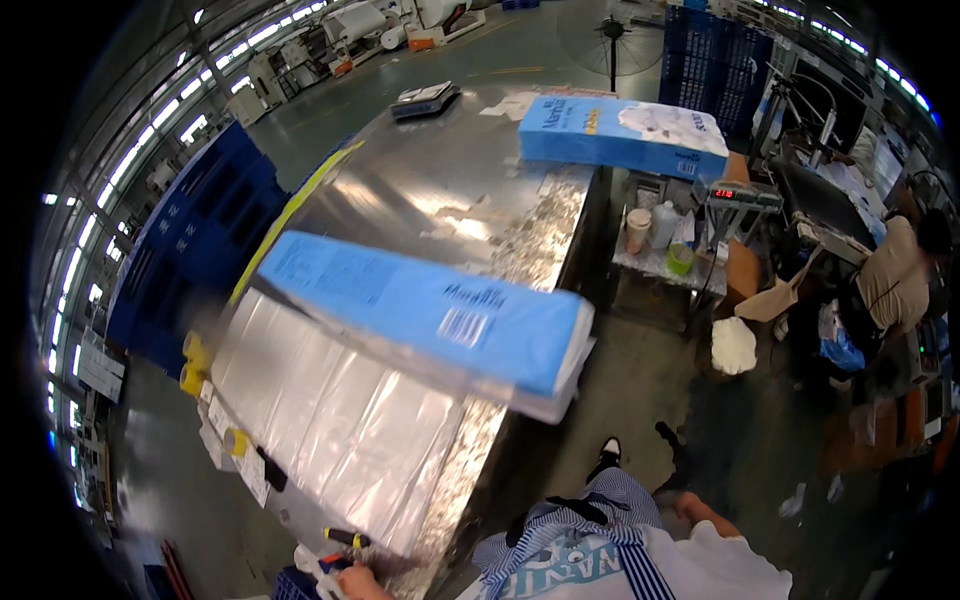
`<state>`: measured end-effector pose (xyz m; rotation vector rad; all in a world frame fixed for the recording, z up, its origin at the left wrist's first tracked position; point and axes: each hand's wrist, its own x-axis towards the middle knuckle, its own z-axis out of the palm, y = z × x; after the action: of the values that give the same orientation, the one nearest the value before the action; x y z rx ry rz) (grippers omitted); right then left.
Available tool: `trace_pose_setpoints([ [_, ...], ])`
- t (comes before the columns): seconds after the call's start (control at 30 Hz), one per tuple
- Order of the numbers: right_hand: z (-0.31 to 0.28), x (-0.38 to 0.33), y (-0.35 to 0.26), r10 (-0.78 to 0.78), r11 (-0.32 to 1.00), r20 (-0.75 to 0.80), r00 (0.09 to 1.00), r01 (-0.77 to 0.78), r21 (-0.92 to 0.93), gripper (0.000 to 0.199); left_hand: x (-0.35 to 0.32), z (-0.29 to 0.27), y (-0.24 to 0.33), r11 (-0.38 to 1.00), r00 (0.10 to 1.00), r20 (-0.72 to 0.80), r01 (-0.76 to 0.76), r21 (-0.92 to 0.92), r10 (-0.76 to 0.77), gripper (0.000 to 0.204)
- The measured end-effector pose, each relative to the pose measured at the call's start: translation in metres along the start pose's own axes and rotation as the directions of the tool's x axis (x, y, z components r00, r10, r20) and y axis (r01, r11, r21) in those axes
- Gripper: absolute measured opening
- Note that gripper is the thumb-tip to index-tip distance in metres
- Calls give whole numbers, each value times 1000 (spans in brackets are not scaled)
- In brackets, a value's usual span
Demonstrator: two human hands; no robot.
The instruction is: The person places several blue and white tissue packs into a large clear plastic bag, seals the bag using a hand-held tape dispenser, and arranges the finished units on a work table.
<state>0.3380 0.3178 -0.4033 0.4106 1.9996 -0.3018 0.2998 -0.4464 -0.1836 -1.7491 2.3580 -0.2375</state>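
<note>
A person stands at the near edge of a large steel table [430,180], seen from above; a striped apron [590,530] shows at the bottom. The left hand [352,580] sits at the bottom edge by the table's near corner, next to small tools with yellow and red handles [345,540]. Only its top shows, so whether its fingers are spread or closed cannot be told. The right hand is out of view; only an elbow shows low on the right.

Above the table's near half, a long blue pack [430,315] is blurred and tilted, seemingly in the air, its right end past the table's right edge. Clear plastic sheeting [330,410] covers the surface beneath it.

Judging from this, the pack should land flat and fully on the table, left of the edge, so it does not tip to the floor.

Farther off, a second blue pack [620,135] lies at the far right corner. A dark scale [422,100] sits at the far end. Blue crates [190,240] are stacked left.
</note>
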Motion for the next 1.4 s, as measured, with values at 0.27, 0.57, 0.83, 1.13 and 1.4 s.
trace_pose_setpoints([
  [0.27,-266,28,-66,-396,890,-435,808,454,33,31,-88,-233,242,648,528,-786,-728,-224,321,45],
  [0.57,-584,-64,-270,-672,368,-718,180,923,-113,13,-222,-365,458,326,312,-422,-944,-41,851,44],
  [0.83,-757,-39,-259,-703,459,-663,258,877,-145,16,-237,-381,466,357,327,-418,-934,-9,847,32],
  [1.13,-975,61,-198,-302,684,-942,143,721,-110,13,-260,-463,573,515,561,356,-827,224,747,39],
  [1.4,-1078,105,-21,457,888,-888,50,-77,453,30,-210,-454,926,19,3,151,-994,-104,989,38],
])
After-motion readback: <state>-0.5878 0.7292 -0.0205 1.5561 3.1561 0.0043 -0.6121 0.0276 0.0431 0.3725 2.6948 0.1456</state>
